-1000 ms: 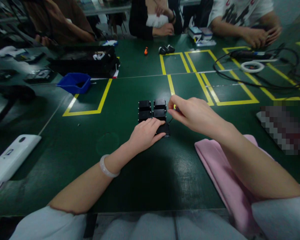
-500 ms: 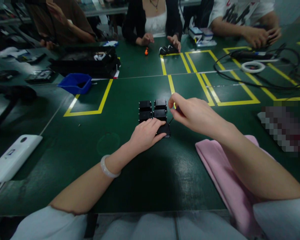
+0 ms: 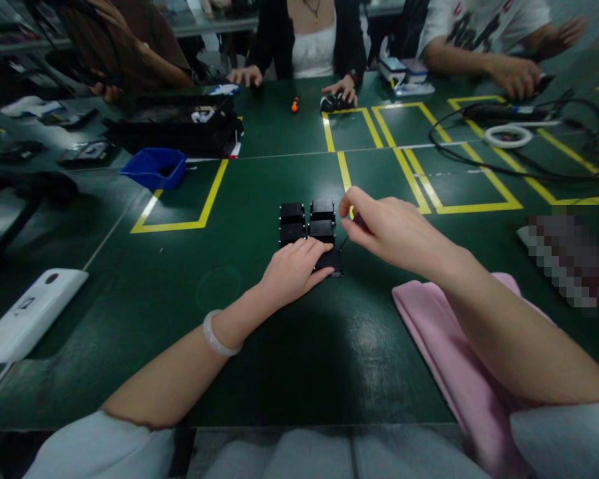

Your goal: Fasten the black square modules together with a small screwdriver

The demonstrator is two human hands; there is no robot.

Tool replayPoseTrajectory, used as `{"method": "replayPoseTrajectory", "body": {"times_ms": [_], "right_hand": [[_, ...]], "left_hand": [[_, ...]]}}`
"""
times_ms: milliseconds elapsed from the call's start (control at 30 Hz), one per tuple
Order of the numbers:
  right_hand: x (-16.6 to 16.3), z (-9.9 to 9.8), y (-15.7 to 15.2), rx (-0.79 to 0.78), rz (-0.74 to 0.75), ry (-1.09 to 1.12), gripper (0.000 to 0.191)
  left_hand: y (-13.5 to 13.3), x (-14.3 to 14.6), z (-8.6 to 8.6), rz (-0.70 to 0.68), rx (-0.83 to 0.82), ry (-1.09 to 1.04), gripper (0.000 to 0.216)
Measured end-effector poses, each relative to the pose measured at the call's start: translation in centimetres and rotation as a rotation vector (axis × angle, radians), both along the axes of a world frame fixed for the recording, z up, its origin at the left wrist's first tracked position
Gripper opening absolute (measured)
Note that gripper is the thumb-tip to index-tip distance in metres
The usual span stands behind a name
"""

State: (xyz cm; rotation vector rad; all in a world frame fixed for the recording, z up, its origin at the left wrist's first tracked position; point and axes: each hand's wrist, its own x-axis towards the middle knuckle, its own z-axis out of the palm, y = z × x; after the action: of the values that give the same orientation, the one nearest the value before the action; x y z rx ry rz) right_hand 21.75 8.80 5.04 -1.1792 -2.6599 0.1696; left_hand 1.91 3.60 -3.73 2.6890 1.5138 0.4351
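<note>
My left hand (image 3: pixel 294 269) lies flat and unclenched, pinning the nearest black module (image 3: pixel 330 261) mid-table (image 3: pixel 279 352), my right hand (image 3: pixel 389 229) pinches its thin dark lead (image 3: pixel 343 243); module looks light and rigid, lead fragile, so I'd grip the case sides.

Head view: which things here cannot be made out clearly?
All in the head view:
Nearest block: mostly covered by the left hand.
What, if anything, the right hand pinches: too small and dark.
Patch at right: pixelated.
White device: cut off by the left edge.
</note>
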Motion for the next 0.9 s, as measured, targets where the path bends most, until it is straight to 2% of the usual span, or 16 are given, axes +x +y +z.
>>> {"method": "replayPoseTrajectory", "body": {"times_ms": [700,900], "right_hand": [[0.08,0.10,-0.09,-0.021,0.029,0.006,0.023],[-0.11,0.06,-0.02,-0.013,-0.003,-0.036,0.021]], "left_hand": [[-0.03,-0.05,0.04,-0.003,-0.007,-0.004,0.034],[-0.03,-0.04,0.13,0.003,-0.020,0.003,0.035]]}}
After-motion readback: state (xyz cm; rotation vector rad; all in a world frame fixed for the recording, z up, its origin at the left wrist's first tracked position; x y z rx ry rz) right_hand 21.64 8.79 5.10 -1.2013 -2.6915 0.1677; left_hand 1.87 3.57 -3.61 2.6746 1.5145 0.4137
